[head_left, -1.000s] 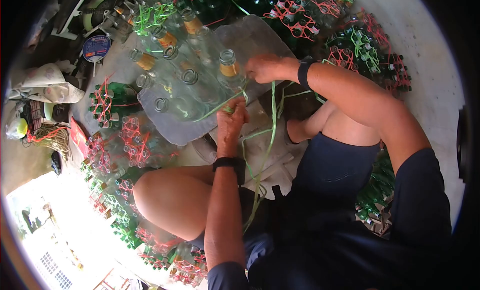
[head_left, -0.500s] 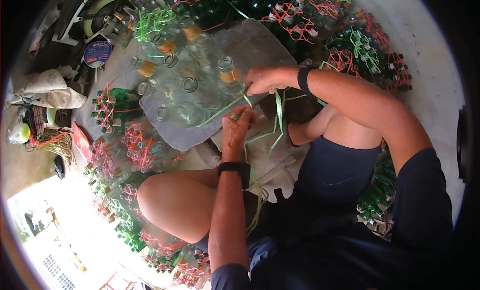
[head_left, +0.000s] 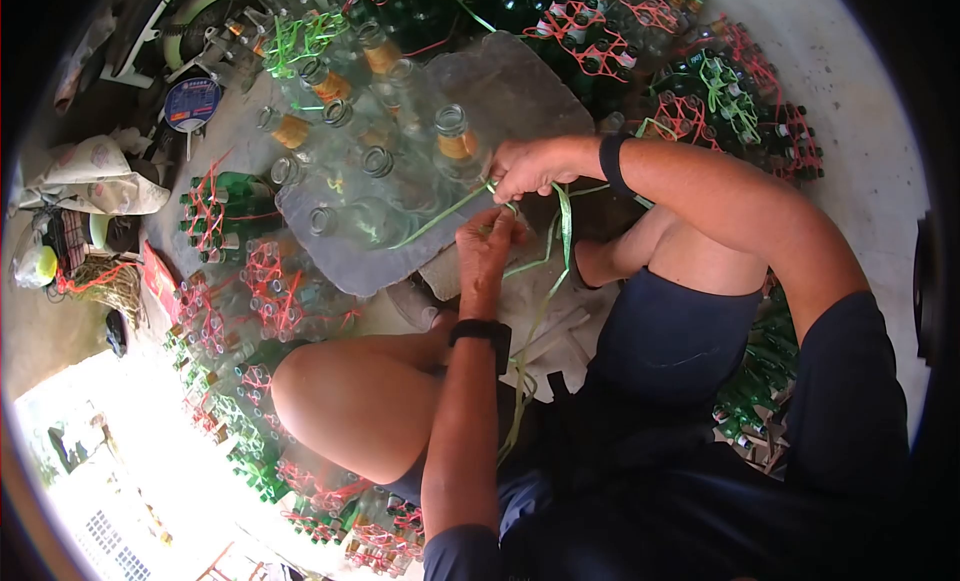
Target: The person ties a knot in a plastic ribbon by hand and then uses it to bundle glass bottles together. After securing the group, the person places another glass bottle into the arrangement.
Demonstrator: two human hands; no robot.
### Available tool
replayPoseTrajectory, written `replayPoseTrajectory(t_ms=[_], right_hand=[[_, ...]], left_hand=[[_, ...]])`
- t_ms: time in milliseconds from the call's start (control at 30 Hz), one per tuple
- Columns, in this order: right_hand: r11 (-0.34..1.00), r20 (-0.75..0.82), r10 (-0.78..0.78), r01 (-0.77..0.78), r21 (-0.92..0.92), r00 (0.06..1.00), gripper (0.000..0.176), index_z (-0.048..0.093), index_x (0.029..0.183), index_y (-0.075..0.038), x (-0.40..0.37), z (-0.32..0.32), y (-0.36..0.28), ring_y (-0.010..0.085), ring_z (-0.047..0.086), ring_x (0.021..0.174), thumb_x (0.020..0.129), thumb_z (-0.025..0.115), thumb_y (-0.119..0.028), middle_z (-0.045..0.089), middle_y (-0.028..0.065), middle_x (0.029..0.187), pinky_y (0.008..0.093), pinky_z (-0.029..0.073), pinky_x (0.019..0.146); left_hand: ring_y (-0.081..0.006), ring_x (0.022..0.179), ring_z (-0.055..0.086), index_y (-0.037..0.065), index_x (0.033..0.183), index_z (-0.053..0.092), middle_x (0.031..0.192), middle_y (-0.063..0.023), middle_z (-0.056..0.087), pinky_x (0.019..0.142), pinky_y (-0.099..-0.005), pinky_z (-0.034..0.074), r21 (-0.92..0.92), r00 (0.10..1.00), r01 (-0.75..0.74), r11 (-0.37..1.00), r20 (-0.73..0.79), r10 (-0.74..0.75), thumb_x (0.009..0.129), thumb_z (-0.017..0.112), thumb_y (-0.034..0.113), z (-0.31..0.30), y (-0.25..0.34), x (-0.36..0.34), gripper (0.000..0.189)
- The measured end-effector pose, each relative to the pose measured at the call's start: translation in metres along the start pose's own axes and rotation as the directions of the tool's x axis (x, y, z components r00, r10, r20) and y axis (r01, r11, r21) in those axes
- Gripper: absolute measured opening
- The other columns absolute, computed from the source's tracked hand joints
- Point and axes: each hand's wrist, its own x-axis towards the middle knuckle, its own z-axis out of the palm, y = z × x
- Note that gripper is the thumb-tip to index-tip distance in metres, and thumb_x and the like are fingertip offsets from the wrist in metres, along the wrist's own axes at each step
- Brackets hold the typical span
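Observation:
Several clear glass bottles stand close together on a dark stone slab, some with orange labels round their necks. A green plastic strap runs low around the group to my hands at its near right side. My right hand pinches the strap beside the nearest labelled bottle. Just below it, my left hand is closed on the same strap, its fingertips partly hidden. Loose lengths of strap hang from my hands down between my legs.
Bundles of green bottles tied with red strap stand left of the slab, with clear bundles below them. More tied green bottles crowd the back and right. A blue hand fan lies at upper left.
My left hand has moved slightly up and right, closer to my right hand. The strap between the bottles and my hands has shifted a little; the bottles stay in place.

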Motion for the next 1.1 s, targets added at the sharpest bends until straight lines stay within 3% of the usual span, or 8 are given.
replayPoseTrajectory(t_ms=[100, 200, 300, 400, 567, 733, 833, 1100], right_hand=[[0.998, 0.004, -0.011, 0.012, -0.07, 1.0, 0.018, 0.065, 0.084, -0.004, 0.0, -0.002, 0.002, 0.0147, 0.046, 0.061, 0.083, 0.073, -0.02, 0.057, 0.0022, 0.075, 0.0317, 0.036, 0.05], [0.993, -0.017, -0.022, 0.02, -0.115, 1.0, 0.016, 0.064, 0.08, -0.004, -0.003, 0.001, 0.0, 0.0115, 0.042, 0.054, 0.084, 0.071, -0.019, 0.054, 0.0002, 0.07, 0.0296, 0.031, 0.045], [0.989, -0.049, -0.042, 0.035, -0.144, 0.998, 0.019, 0.062, 0.075, -0.005, -0.004, 0.002, 0.0, 0.009, 0.04, 0.047, 0.086, 0.069, -0.018, 0.051, -0.0018, 0.064, 0.0285, 0.027, 0.04], [0.987, -0.053, -0.057, 0.048, -0.157, 0.997, 0.022, 0.061, 0.073, -0.004, 0.0, 0.001, 0.005, 0.0099, 0.041, 0.047, 0.086, 0.07, -0.019, 0.051, -0.001, 0.062, 0.03, 0.028, 0.04], [0.959, -0.081, -0.131, 0.105, -0.262, 0.988, 0.029, 0.059, 0.069, -0.001, 0.004, 0.0, 0.014, 0.0131, 0.043, 0.048, 0.085, 0.071, -0.021, 0.049, 0.001, 0.057, 0.0341, 0.031, 0.042], [0.851, -0.018, -0.162, 0.13, -0.509, 0.987, 0.035, 0.063, 0.072, 0.002, 0.006, -0.013, 0.022, 0.0169, 0.051, 0.057, 0.089, 0.068, -0.029, 0.053, 0.0026, 0.059, 0.0388, 0.042, 0.053], [0.924, -0.111, -0.087, 0.039, -0.381, 0.99, 0.031, 0.07, 0.075, -0.001, 0.006, -0.023, 0.029, 0.0163, 0.055, 0.061, 0.089, 0.067, -0.028, 0.059, 0.0034, 0.063, 0.0372, 0.044, 0.056], [0.91, -0.186, -0.262, 0.178, -0.375, 0.947, 0.029, 0.074, 0.076, -0.004, -0.002, -0.039, 0.016, 0.0139, 0.055, 0.061, 0.087, 0.069, -0.03, 0.061, 0.0039, 0.062, 0.0352, 0.042, 0.057]], left_hand=[[-0.0114, 0.077, 0.066, 0.004, 0.106, 0.075, 0.087, -0.0035, 0.073, 0.07, -0.0272, 0.051, 0.021, 0.998, 0.051, 0.998, 0.025, -0.051, 0.095, 0.07, 0.029, 0.001, 0.003, 0.0, 0.028], [-0.0101, 0.081, 0.064, 0.006, 0.111, 0.075, 0.091, -0.0013, 0.072, 0.07, -0.0272, 0.05, 0.053, 0.994, -0.068, 0.996, -0.082, 0.072, 0.094, 0.072, 0.032, -0.005, 0.012, 0.002, 0.031], [-0.0085, 0.081, 0.061, 0.008, 0.114, 0.075, 0.09, 0.001, 0.068, 0.068, -0.0262, 0.048, -0.06, 0.978, 0.112, 0.992, -0.168, -0.12, 0.093, 0.074, 0.035, -0.005, 0.027, 0.001, 0.035], [-0.0072, 0.068, 0.056, 0.007, 0.112, 0.075, 0.082, 0.0024, 0.064, 0.06, -0.0251, 0.045, -0.095, 0.972, 0.127, 0.987, -0.185, -0.143, 0.093, 0.075, 0.031, -0.001, 0.025, 0.01, 0.03], [-0.0062, 0.05, 0.042, 0.004, 0.102, 0.073, 0.069, 0.0032, 0.056, 0.047, -0.0245, 0.037, -0.451, 0.975, 0.142, 0.881, -0.088, -0.203, 0.094, 0.073, 0.014, 0.008, 0.013, 0.02, 0.013], [-0.0081, 0.052, 0.046, 0.005, 0.106, 0.07, 0.071, 0.001, 0.057, 0.05, -0.0259, 0.04, -0.513, 0.958, 0.191, 0.837, -0.09, -0.274, 0.095, 0.07, 0.014, 0.008, 0.012, 0.022, 0.014], [-0.0116, 0.056, 0.052, 0.005, 0.104, 0.067, 0.074, -0.0021, 0.06, 0.053, -0.0283, 0.044, -0.53, 0.954, 0.22, 0.819, -0.06, -0.295, 0.096, 0.068, 0.017, 0.007, 0.018, 0.022, 0.014], [-0.0192, 0.066, 0.058, 0.006, 0.093, 0.062, 0.078, -0.0078, 0.062, 0.06, -0.0309, 0.048, -0.593, 0.946, 0.26, 0.762, -0.003, -0.325, 0.098, 0.063, 0.023, 0.007, 0.019, 0.024, 0.018]])
